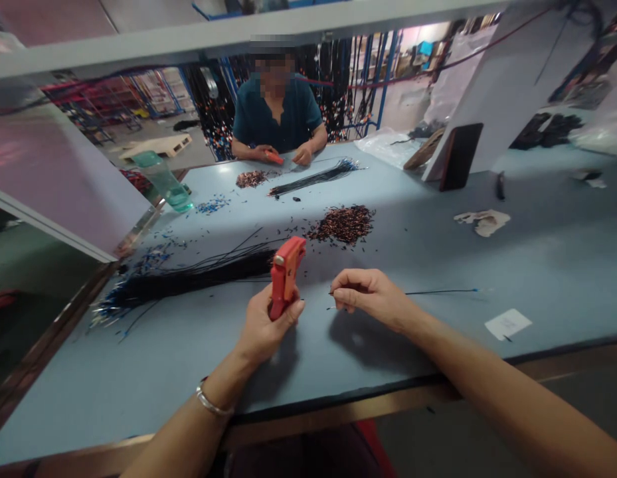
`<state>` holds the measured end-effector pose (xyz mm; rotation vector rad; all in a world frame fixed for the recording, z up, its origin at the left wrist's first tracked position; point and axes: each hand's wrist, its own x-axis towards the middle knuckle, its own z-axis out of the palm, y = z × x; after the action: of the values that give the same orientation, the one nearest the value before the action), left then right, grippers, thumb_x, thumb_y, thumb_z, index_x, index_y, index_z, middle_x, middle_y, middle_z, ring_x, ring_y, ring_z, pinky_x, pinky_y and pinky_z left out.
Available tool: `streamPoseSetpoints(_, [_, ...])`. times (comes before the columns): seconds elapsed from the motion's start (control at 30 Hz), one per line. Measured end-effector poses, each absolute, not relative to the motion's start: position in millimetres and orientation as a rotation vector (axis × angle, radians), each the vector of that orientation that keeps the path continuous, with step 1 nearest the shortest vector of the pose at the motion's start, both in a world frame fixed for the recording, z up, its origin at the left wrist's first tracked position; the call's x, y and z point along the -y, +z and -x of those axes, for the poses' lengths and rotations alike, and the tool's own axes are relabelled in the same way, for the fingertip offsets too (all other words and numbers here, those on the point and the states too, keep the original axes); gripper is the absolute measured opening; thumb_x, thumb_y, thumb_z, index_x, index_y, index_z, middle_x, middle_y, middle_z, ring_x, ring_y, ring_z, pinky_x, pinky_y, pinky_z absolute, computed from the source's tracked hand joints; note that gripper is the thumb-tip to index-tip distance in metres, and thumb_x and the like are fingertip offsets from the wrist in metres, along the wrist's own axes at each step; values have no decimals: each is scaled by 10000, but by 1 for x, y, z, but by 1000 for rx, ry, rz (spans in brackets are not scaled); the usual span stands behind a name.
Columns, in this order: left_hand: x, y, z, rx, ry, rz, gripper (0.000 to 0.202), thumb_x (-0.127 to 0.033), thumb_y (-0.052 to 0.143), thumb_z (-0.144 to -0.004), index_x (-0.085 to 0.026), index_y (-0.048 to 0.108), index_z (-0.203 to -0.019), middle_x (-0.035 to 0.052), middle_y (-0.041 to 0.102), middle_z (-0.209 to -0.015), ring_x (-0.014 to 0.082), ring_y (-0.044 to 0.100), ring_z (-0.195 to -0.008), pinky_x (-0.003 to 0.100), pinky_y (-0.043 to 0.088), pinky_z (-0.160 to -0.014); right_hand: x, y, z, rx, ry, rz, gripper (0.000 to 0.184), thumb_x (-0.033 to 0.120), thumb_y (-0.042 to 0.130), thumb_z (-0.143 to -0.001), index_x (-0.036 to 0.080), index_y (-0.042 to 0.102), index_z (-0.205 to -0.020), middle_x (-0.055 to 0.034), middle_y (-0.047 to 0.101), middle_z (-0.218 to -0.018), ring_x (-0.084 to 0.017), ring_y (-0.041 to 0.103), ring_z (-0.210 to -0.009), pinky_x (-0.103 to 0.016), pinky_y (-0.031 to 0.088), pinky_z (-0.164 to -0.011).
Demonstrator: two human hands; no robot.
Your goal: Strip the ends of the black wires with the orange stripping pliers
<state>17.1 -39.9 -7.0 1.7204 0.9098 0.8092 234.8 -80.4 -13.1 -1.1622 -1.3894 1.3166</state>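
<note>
Upright in my left hand (268, 322) is a red and orange wire stripper (287, 269), with my fingers wrapped round its handles. My right hand (364, 295) is to its right, thumb and fingertips pinched on a thin black wire (438, 292). That wire runs out behind the hand to a blue end at the right; a short tip shows at my fingertips. The tool and the wire tip are apart. Left of the tool lies a thick bundle of black wires (198, 273) with blue ends at the far left.
Beyond my hands is a pile of small dark and copper-coloured pieces (345, 224). Across the table, a person (278, 113) holds a red tool near another wire bundle (315, 177). A greenish bottle (163, 182), a phone (461, 157) and a white card (508, 324) are about.
</note>
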Motion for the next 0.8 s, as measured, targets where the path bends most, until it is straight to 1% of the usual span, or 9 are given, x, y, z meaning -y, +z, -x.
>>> streamPoseSetpoints(0.1, [38, -8, -18, -698, 677, -1239, 291, -380, 672, -747, -158, 563, -901, -4, 542, -683, 142, 530, -605, 286, 436, -597, 81, -13, -235, 1432, 1257, 1207, 179, 353, 611, -800, 175, 615, -793, 28, 558, -591, -86, 472, -531, -221, 403, -531])
streamPoseSetpoints(0.17, [37, -10, -17, -591, 581, -1013, 318, -367, 674, -732, -148, 581, -942, 11, 557, -712, 155, 554, -633, 313, 459, -640, 81, -12, -236, 1458, 1197, 1242, 168, 343, 604, -799, 176, 624, -795, 36, 530, -573, -87, 459, -528, -222, 386, -526])
streamPoseSetpoints(0.27, [35, -12, -17, -512, 477, -850, 296, -341, 645, -745, -126, 609, -945, 25, 568, -708, 153, 562, -630, 338, 467, -695, 81, -9, -241, 1456, 1139, 1279, 170, 337, 588, -810, 176, 637, -829, 20, 562, -633, -98, 486, -573, -237, 402, -569])
streamPoseSetpoints(0.4, [34, -13, -16, -459, 392, -792, 289, -323, 634, -752, -118, 622, -955, 27, 566, -711, 155, 575, -631, 339, 464, -694, 80, -8, -248, 1421, 1063, 1279, 166, 316, 572, -830, 177, 640, -888, -1, 606, -714, -112, 521, -641, -262, 425, -647])
streamPoseSetpoints(0.57, [38, -12, -16, -428, 321, -835, 290, -296, 652, -734, -114, 624, -957, 27, 575, -703, 151, 577, -619, 322, 453, -658, 77, -9, -253, 1397, 879, 1206, 145, 303, 589, -831, 185, 661, -872, -19, 582, -827, -110, 511, -684, -259, 420, -650])
streamPoseSetpoints(0.73, [41, -12, -17, -443, 280, -860, 304, -296, 664, -720, -107, 620, -954, 31, 581, -699, 152, 575, -612, 323, 446, -646, 79, -5, -251, 1367, 887, 1241, 140, 312, 593, -833, 197, 639, -899, 8, 556, -731, -106, 474, -644, -250, 404, -613])
streamPoseSetpoints(0.8, [41, -12, -17, -442, 266, -865, 312, -299, 670, -713, -103, 621, -951, 31, 580, -695, 152, 573, -605, 323, 448, -640, 81, -4, -250, 1366, 902, 1254, 142, 322, 603, -824, 194, 624, -883, 14, 554, -709, -103, 468, -626, -247, 392, -592])
